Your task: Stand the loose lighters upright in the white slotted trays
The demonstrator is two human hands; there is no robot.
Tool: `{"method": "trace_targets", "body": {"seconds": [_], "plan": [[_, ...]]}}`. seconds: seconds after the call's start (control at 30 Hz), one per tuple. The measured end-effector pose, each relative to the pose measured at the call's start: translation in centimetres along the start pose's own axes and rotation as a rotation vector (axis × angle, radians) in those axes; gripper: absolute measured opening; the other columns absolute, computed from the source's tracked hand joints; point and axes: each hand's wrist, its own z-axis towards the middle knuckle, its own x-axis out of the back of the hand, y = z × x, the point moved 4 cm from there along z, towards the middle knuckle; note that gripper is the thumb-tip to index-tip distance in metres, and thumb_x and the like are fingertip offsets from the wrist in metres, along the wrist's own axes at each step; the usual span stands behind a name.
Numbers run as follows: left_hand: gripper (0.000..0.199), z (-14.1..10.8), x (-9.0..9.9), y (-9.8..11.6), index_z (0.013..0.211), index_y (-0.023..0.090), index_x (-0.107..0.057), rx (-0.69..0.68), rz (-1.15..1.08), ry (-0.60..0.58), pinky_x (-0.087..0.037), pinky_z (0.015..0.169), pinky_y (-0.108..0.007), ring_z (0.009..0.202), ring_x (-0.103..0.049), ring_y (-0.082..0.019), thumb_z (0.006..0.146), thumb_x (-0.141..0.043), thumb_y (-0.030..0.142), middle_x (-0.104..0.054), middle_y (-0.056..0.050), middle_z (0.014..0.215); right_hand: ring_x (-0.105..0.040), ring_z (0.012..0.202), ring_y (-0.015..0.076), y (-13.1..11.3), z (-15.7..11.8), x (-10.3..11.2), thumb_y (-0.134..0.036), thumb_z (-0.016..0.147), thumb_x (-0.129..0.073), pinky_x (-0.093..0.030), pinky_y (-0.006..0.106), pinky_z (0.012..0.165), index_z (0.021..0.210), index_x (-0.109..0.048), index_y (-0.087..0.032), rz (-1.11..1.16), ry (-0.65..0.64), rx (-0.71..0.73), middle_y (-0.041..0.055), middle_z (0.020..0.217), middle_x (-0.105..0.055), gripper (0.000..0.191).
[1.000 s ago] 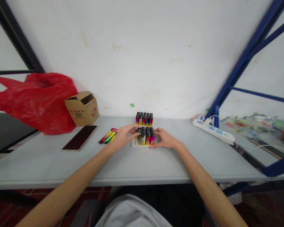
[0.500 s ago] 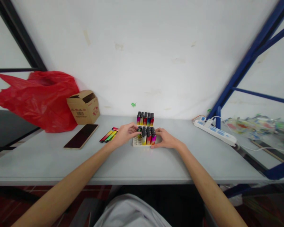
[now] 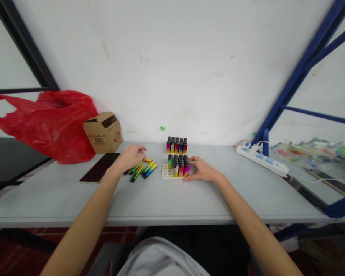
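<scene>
Left hand (image 3: 130, 157) is hanging by lighters (image 3: 136, 173); can't tell its hold. Right hand (image 3: 201, 170), spread wide, is touching the tray (image 3: 166, 176) at three o'clock.

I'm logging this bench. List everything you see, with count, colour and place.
Tray: one, white, table centre
Front lighters: many, multicoloured, upright in tray
Back lighters: many, multicoloured, upright behind those
Loose lighters: several, multicoloured, left of tray
Phone: one, dark, left
Box: one, brown, behind phone
Plastic bag: one, red, left of box
Power strip: one, white, right
Left frame: one, black, far left
Right frame: one, blue, right
Wrappers: uncountable, mixed, far right
Flat object: one, dark, far right
Table: one, grey, underneath
Wall: one, white, behind
Clothing: one, grey, bottom
Left hand: one, bare, by loose lighters
Right hand: one, bare, at tray's right
</scene>
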Motion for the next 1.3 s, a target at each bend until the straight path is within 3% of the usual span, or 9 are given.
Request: {"method": "trace_targets", "body": {"seconds": [0.13,0.3,0.5,0.77,0.9,1.0,1.13,1.3], "plan": [[0.041,0.1,-0.6,-3.3,0.108,0.015,-0.082,0.055,0.105,-0.122,-0.056,0.095,-0.041,0.097,-0.074,-0.034,0.077,-0.061,0.033,-0.08,-0.017,0.104,-0.06,0.123,0.035,0.1,0.0,0.0,-0.068,0.073,-0.088,-0.047,0.052,0.113,0.134,-0.072,-0.02,0.003,0.005,-0.009,0.0152,0.131,-0.065,0.08],[0.033,0.0,-2.0,-4.2,0.097,0.023,-0.084,0.045,0.045,-0.208,-0.056,0.091,-0.04,0.095,-0.074,-0.033,0.075,-0.066,0.039,-0.079,-0.013,0.097,-0.059,0.124,0.035,0.2,0.0,-0.2,-0.066,0.073,-0.089,-0.047,0.051,0.114,0.135,-0.072,-0.02,0.005,0.002,-0.012,0.015,0.131,-0.064,0.079],[0.041,-0.3,-2.0,-2.5,0.099,0.022,-0.08,-0.009,-0.011,-0.097,-0.053,0.101,-0.042,0.104,-0.071,-0.034,0.076,-0.07,0.054,-0.073,-0.014,0.105,-0.06,0.121,0.0347,0.3,0.0,-0.2,-0.067,0.073,-0.089,-0.048,0.051,0.112,0.134,-0.073,-0.019,-0.008,0.011,-0.006,0.0152,0.13,-0.065,0.079],[0.033,-0.9,-2.4,0.5,0.071,0.022,-0.076,-0.137,-0.003,-0.27,-0.051,0.096,-0.042,0.098,-0.068,-0.033,0.078,-0.067,0.053,-0.073,-0.013,0.096,-0.06,0.122,0.0349,0.3,0.0,-0.2,-0.067,0.073,-0.089,-0.048,0.052,0.112,0.134,-0.073,-0.02,-0.014,0.01,-0.005,0.0149,0.13,-0.065,0.079],[0.028,-1.0,-2.7,0.8,0.066,0.023,-0.075,-0.123,0.0,-0.245,-0.05,0.102,-0.041,0.112,-0.065,-0.035,0.075,-0.069,0.049,-0.074,-0.014,0.102,-0.059,0.124,0.0355,0.1,0.0,-0.1,-0.066,0.073,-0.09,-0.047,0.052,0.114,0.133,-0.073,-0.019,-0.02,0.004,-0.008,0.0156,0.131,-0.065,0.079],[0.026,-0.9,-2.6,1.2,0.059,0.024,-0.07,-0.115,-0.066,-0.226,-0.051,0.101,-0.04,0.113,-0.065,-0.035,0.071,-0.073,0.047,-0.075,-0.012,0.092,-0.059,0.125,0.0356,0.0,0.0,-0.1,-0.066,0.072,-0.09,-0.047,0.052,0.114,0.134,-0.073,-0.019,-0.015,0.0,-0.019,0.0157,0.131,-0.065,0.079],[0.034,-0.9,-1.6,1.7,0.071,0.023,-0.067,-0.06,-0.218,-0.112,-0.055,0.092,-0.041,0.1,-0.071,-0.033,0.076,-0.073,0.056,-0.076,-0.01,0.091,-0.06,0.122,0.0347,0.0,0.0,0.0,-0.066,0.073,-0.09,-0.048,0.051,0.112,0.135,-0.072,-0.02,-0.011,0.005,-0.018,0.0149,0.13,-0.065,0.08],[0.044,-1.2,-0.6,2.4,0.095,0.024,-0.054,0.063,-0.677,-0.023,-0.057,0.069,-0.034,0.067,-0.071,-0.021,0.086,-0.068,0.064,-0.071,0.001,0.071,-0.059,0.123,0.035,0.0,0.0,0.0,-0.066,0.073,-0.09,-0.047,0.052,0.113,0.136,-0.071,-0.018,-0.011,0.0,-0.021,0.0162,0.132,-0.064,0.081]]}}
